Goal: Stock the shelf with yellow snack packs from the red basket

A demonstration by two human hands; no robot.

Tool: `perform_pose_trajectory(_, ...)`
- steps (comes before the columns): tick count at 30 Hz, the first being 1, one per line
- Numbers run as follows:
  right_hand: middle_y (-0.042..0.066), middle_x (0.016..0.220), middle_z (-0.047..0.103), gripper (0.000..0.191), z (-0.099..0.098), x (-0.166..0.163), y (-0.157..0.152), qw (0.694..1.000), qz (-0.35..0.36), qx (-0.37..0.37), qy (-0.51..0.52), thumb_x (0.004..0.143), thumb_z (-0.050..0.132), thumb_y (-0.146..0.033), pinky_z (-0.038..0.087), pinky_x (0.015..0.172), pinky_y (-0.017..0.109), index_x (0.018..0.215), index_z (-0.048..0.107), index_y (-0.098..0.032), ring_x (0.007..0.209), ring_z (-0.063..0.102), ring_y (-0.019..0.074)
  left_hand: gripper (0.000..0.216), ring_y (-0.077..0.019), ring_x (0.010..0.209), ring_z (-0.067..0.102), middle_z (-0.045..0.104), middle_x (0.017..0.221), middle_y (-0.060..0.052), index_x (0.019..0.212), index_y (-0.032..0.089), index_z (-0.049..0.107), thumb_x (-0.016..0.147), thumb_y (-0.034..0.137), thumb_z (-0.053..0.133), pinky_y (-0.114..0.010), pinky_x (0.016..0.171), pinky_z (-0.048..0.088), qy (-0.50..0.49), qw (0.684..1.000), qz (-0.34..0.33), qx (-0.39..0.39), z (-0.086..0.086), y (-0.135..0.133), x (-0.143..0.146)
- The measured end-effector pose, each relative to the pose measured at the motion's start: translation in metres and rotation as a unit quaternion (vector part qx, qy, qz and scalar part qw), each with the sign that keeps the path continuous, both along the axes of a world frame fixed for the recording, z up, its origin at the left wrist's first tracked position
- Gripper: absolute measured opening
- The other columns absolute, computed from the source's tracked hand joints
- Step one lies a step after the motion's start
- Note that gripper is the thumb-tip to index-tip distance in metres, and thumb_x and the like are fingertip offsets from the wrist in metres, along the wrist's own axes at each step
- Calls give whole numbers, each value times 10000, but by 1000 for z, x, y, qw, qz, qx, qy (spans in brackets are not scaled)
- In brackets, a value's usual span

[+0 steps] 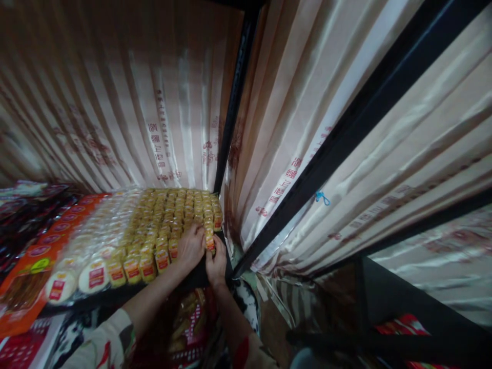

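Both hands meet at the front right end of a shelf display of small yellow wrapped cakes [148,264], stacked in several rows. Between them is one packaged cake [209,243] with a red and yellow label, in line with the row behind it. The curled fingers of my left hand [193,247] close on its left side. From the right, my right hand [216,260] pinches the same packet with thumb and fingers. Part of the neighbouring rows is hidden behind my left hand and forearm.
Left of the yellow cakes lie rows of round white wrapped cakes [94,275], then orange packets [25,294] and dark packs. Black metal posts [284,220] and printed curtains [184,113] border the shelf. Beneath is a red basket [188,353] with yellowish packages.
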State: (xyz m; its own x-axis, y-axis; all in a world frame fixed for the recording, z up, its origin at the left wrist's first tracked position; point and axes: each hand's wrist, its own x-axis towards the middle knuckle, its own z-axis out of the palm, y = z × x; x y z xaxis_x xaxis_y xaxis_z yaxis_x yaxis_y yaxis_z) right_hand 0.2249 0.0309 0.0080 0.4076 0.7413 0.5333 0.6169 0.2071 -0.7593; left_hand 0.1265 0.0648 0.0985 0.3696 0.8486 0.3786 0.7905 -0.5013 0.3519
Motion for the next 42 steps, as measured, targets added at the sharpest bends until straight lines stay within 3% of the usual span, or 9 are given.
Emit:
perform_pose_trajectory(8, 128, 1138, 598, 373, -6, 3, 0, 999, -17, -14, 32, 815, 391, -256, 412, 970, 420, 1125, 559, -136, 1086, 536, 222, 215, -216, 992, 510, 531, 1063, -76, 1019, 184, 547, 853, 151, 415, -338, 791, 467, 94, 995, -38, 26, -9, -18, 2)
perform_pose_trajectory(16, 145, 1122, 598, 393, -10, 5, 1, 997, -20, -23, 66, 812, 330, -190, 420, 963, 405, 1125, 552, -106, 1071, 545, 210, 262, -219, 1059, 490, 501, 1138, -87, 1065, 182, 529, 850, 124, 391, -359, 853, 458, 21, 998, -57, 15, -23, -20, 5)
perform_pose_trajectory(21, 134, 1088, 614, 374, -8, 2, 2, 997, -39, -13, 58, 821, 314, -172, 425, 954, 389, 1090, 570, -125, 1046, 553, 198, 221, -197, 1051, 504, 491, 1149, -86, 1050, 163, 523, 877, 153, 386, -336, 870, 462, 44, 997, -57, -1, -31, -20, 7)
perform_pose_trajectory(33, 117, 1115, 599, 369, -8, 1, 1, 997, -32, -16, 74, 812, 321, -174, 396, 983, 411, 1092, 560, -148, 1072, 530, 199, 187, -181, 1028, 545, 530, 1154, -74, 1027, 180, 532, 893, 192, 401, -301, 883, 455, 54, 996, -38, -52, -18, -25, 10)
perform_pose_trajectory(39, 123, 1107, 596, 368, -14, 4, 3, 995, -28, -8, 92, 817, 310, -187, 410, 969, 425, 1090, 553, -139, 1059, 535, 202, 370, -176, 1026, 520, 502, 1102, -73, 1187, 169, 437, 824, 100, 422, -309, 882, 456, -43, 996, -42, -60, -21, -25, 9)
perform_pose_trajectory(42, 135, 1123, 583, 387, -15, 4, 3, 995, -20, -4, 96, 827, 280, -177, 423, 955, 430, 1109, 541, -125, 1059, 537, 203, 390, -171, 976, 533, 484, 1072, -74, 1164, 175, 468, 791, 69, 432, -316, 869, 462, -76, 994, -23, -81, -17, -20, 4)
